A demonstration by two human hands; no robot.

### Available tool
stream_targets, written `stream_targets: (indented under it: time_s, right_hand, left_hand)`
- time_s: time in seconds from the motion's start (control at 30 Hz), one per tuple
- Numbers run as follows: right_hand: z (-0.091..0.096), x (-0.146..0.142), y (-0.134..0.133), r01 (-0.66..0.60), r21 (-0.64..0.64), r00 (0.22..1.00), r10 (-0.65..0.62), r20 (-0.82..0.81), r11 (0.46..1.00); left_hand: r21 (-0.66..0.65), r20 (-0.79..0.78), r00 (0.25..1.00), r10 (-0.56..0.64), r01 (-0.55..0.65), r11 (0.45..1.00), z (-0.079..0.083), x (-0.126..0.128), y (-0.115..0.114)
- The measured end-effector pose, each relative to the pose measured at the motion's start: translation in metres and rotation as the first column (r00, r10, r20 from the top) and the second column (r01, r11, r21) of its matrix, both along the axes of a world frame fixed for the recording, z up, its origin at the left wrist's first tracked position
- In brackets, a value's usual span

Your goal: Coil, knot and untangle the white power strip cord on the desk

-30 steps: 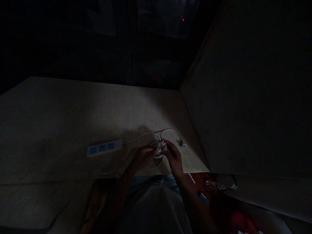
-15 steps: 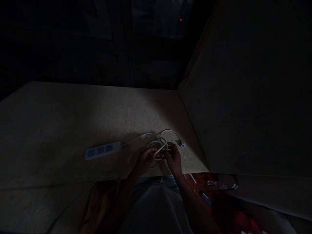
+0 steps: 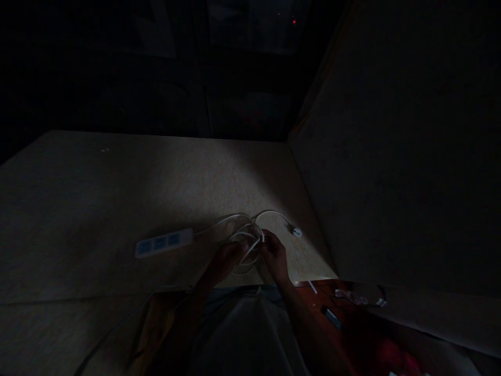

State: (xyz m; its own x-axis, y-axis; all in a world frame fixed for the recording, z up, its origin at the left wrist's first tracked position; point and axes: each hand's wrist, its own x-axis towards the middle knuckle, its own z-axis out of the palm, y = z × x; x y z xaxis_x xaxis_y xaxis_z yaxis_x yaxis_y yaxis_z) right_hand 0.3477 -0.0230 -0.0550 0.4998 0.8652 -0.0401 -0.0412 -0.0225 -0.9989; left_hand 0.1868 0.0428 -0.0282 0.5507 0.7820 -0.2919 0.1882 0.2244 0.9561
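Note:
A white power strip [image 3: 164,243] with blue socket panels lies on the table, left of my hands. Its white cord [image 3: 219,221] runs right into loose coils between my hands and ends in a plug [image 3: 297,232] on the tabletop. My left hand [image 3: 230,254] is closed on the left side of the coils, its thumb over the cord. With fingers pinched, my right hand [image 3: 274,254] grips the coils' right side. Dim light blurs the fingertips.
The pale tabletop [image 3: 176,172] meets an upright panel [image 3: 391,183] on the right. Below its front edge, a dark small device [image 3: 331,317] and a white strip [image 3: 312,287] lie on a reddish surface. Another cable [image 3: 113,330] hangs at the lower left.
My left hand has moved a little left and down, and the coils between my hands have spread wider. My right hand has shifted slightly left. The power strip stays in place.

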Motion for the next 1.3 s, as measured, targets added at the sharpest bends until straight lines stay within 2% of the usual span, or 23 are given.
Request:
stream_targets:
  time_s: [0.17,0.27,0.37,0.5,0.63,0.77,0.87,0.97,1.13,1.2,1.3]
  right_hand:
    - [-0.001,0.002,-0.002,-0.014,-0.011,1.0,0.014,-0.019,1.0]
    - [-0.002,0.002,-0.002,-0.018,-0.026,0.999,0.017,-0.031,0.999]
    - [-0.003,0.003,-0.002,-0.022,-0.017,1.0,0.022,-0.02,1.0]
    - [-0.004,0.005,-0.002,-0.011,-0.025,1.0,0.01,-0.011,1.0]
    - [-0.007,0.009,0.0,0.085,-0.018,0.995,-0.086,-0.054,0.996]
    - [-0.015,0.011,0.002,0.181,-0.037,0.969,-0.184,-0.167,0.983]
    - [-0.022,0.009,0.002,0.204,-0.075,0.929,-0.218,-0.301,0.976]
    - [-0.026,0.006,0.001,0.214,-0.081,0.893,-0.229,-0.387,0.973]
    - [-0.023,0.004,0.002,0.181,-0.051,0.913,-0.187,-0.364,0.982]
    - [-0.021,0.005,0.002,0.176,-0.049,0.93,-0.182,-0.32,0.983]
    - [-0.018,0.007,0.001,0.176,-0.041,0.95,-0.18,-0.256,0.984]
  left_hand:
    - [0.026,0.035,0.999,-0.006,0.005,1.0,0.009,0.019,0.007]
    - [0.089,-0.039,0.999,-0.001,0.005,0.996,0.01,0.032,0.01]
    - [0.126,-0.122,0.992,-0.039,0.055,0.99,0.005,0.043,0.011]
    - [0.014,-0.074,0.989,-0.129,0.13,0.991,0.007,0.049,0.01]
    - [-0.109,0.105,0.98,-0.17,0.181,0.977,0.023,0.033,0.004]
    - [-0.152,0.191,0.953,-0.237,0.267,0.952,0.028,-0.005,-0.002]
    - [-0.114,0.144,0.971,-0.189,0.206,0.972,0.019,-0.03,-0.003]
    - [-0.076,0.072,0.989,-0.131,0.136,0.988,0.008,-0.041,-0.003]
    - [-0.026,-0.125,0.992,0.017,-0.02,0.999,-0.004,-0.036,-0.003]
    - [0.064,-0.151,0.987,0.062,-0.053,0.997,-0.003,-0.031,-0.002]
    - [0.153,-0.17,0.981,0.095,-0.069,0.986,0.009,-0.018,0.001]
